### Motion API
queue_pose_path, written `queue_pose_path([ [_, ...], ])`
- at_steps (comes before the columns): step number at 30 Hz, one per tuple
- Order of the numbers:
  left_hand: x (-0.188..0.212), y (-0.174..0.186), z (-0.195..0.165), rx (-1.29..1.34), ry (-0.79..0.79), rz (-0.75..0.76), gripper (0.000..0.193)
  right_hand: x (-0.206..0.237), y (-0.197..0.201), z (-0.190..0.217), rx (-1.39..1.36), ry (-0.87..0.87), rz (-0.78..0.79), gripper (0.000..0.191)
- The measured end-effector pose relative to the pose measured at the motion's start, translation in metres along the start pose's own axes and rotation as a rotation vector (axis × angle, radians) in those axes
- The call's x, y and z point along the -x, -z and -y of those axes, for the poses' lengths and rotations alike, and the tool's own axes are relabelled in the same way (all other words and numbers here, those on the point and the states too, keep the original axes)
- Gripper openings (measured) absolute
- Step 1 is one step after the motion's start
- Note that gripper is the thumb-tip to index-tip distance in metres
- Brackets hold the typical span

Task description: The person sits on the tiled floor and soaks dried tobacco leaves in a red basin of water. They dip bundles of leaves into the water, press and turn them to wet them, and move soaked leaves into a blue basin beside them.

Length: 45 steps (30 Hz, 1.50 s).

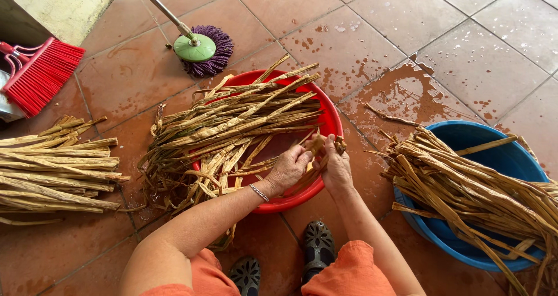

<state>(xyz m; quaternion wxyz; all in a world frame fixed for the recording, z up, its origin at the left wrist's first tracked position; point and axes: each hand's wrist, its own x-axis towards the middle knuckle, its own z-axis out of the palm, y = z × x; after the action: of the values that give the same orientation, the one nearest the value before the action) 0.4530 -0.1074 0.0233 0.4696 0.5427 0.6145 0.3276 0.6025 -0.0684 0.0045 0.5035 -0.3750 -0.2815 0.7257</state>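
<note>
Head view, left hand [289, 167] fingers curled round a tan dried strip [317, 145], right hand [337, 167] pinching the same strip's end over the red basin [329, 122] (piled with strips), right fingertips hidden behind strip, blue basin [465, 134] cut off at right, face unseen.

Before me stood a basin [329, 122] with strips [232, 122] in it; a second basin [465, 139] was right, a pile [55, 171] left.
</note>
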Motion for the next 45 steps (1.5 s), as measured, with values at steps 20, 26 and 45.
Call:
queue_pose_path([
  [20, -0.012, 0.031, -0.028, 0.077, 0.013, 0.364, 0.033, -0.020, -0.013, 0.052, -0.312, -0.039, -0.112, 0.023],
  [26, -0.017, 0.035, -0.004, -0.166, -0.306, 0.359, 0.032, -0.052, 0.000, 0.091, -0.216, 0.126, -0.233, 0.025],
  [45, 0.035, 0.118, 0.077, -0.321, -0.203, 0.301, 0.019, -0.118, 0.168, 0.226, -0.378, 0.459, -0.421, 0.032],
])
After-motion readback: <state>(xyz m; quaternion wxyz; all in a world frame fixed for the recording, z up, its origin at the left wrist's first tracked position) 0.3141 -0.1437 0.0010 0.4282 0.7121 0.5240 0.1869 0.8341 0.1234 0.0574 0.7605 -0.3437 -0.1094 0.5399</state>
